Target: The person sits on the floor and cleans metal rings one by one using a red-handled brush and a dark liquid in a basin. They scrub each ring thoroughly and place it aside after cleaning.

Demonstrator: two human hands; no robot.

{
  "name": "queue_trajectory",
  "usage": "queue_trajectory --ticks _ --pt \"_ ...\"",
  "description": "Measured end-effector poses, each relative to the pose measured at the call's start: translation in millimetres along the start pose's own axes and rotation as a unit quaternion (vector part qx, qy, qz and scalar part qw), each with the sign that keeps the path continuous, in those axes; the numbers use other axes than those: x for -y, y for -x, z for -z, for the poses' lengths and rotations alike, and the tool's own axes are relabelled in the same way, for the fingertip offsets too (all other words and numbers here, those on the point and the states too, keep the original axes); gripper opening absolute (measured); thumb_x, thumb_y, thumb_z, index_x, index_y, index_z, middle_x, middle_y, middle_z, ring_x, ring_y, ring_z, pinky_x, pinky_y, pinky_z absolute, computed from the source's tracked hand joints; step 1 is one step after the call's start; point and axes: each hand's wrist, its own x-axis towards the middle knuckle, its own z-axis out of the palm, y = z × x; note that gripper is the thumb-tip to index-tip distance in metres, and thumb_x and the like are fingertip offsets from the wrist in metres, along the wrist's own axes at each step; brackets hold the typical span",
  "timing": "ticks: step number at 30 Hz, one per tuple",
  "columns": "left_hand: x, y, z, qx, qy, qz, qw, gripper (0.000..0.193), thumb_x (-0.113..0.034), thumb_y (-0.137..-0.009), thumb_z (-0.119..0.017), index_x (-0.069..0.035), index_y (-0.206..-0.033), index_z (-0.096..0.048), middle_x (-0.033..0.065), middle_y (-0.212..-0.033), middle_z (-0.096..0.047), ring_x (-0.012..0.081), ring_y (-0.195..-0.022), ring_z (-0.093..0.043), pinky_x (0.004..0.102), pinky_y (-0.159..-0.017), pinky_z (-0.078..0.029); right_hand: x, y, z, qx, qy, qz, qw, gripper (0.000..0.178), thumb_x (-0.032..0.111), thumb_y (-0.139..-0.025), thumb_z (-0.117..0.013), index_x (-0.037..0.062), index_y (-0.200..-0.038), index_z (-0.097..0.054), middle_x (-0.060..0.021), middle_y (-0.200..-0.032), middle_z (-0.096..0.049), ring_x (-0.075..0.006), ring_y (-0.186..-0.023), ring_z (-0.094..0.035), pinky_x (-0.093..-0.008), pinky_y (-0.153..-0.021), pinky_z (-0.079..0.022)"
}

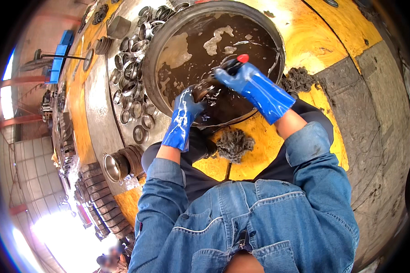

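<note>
Both my hands wear blue rubber gloves and work over a wide round tub [151, 63] of dark, foam-flecked liquid. My left hand [185, 111] is at the tub's near left rim, its fingers closed on a wet metal ring [204, 91], partly hidden by the hand and splashing liquid. In my right hand [253, 84] is a dark brush with a red end [243, 58], gripped over the liquid close to the ring. The brush's bristles are hard to make out.
Many loose metal rings [131, 70] lie left of the tub. Matted grey clumps of fibre rest by my legs [234, 145] and right of the tub [298, 79]. Larger stacked rings [118, 166] and ribbed dark stacks [102, 200] stand at left. Another person [114, 260] is at lower left.
</note>
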Motion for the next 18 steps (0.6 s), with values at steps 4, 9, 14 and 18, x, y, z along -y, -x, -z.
queue_trajectory --ticks 4,9,14,18 --pt "-4 -1 0 0.002 -0.014 0.002 1.000 0.070 -0.028 -0.073 -0.088 -0.006 -0.136 -0.065 0.0196 -0.124 -0.073 0.0343 -0.114 -0.071 0.0419 -0.100 -0.056 -50 -15 23 -0.094 0.195 -0.014 0.976 0.055 0.059 -0.092 -0.068 0.0047 -0.090 -0.077 -0.0169 -0.078 -0.074 -0.0318 -0.075 -0.074 -0.0460 -0.074 -0.058" --pt "2 1 -2 0.002 -0.016 0.002 1.000 0.072 -0.029 -0.072 -0.089 -0.007 -0.136 -0.064 0.0196 -0.121 -0.074 0.0344 -0.112 -0.072 0.0428 -0.098 -0.057 24 -7 1 -0.037 -0.022 0.123 0.991 0.046 0.054 -0.093 -0.071 0.0088 -0.093 -0.080 -0.0168 -0.077 -0.073 -0.0308 -0.072 -0.073 -0.0443 -0.072 -0.058" --pt "11 1 -1 0.010 0.010 0.017 1.000 0.075 -0.027 -0.070 -0.089 -0.009 -0.138 -0.063 0.0198 -0.119 -0.075 0.0353 -0.113 -0.072 0.0428 -0.098 -0.057 44 0 -12 -0.001 0.096 0.169 0.981 0.031 0.038 -0.096 -0.073 0.0081 -0.103 -0.078 -0.0141 -0.084 -0.076 -0.0254 -0.076 -0.073 -0.0392 -0.074 -0.059" --pt "4 1 -4 -0.002 0.066 0.027 0.997 0.075 -0.027 -0.069 -0.090 -0.008 -0.137 -0.064 0.0187 -0.122 -0.075 0.0341 -0.114 -0.072 0.0413 -0.099 -0.056 8 -19 24 -0.021 0.164 0.034 0.986 0.052 0.059 -0.094 -0.065 0.0093 -0.092 -0.078 -0.0143 -0.078 -0.074 -0.0272 -0.073 -0.073 -0.0436 -0.073 -0.058"
